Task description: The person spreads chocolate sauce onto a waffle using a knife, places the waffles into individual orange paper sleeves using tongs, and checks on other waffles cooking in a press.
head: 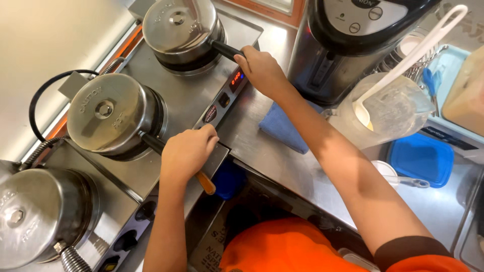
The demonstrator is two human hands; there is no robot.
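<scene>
Three lidded steel pots sit in a row on the warmer unit [191, 95], the near pot [35, 214], the middle pot [113, 113] and the far pot [179, 30]. The left hand [187, 153] has its grip clamped on a wooden-handled tool [206, 184] just beside the middle pot's black handle, and the right hand [262, 70] has its grip closed on the far pot's black handle [224, 49]. Rightward on the steel desk [267, 151] lie one blue cloth [282, 128], a tall dispenser [343, 45], a clear pitcher [393, 113] holding a white ladle [403, 65], and a blue lid [422, 158].
</scene>
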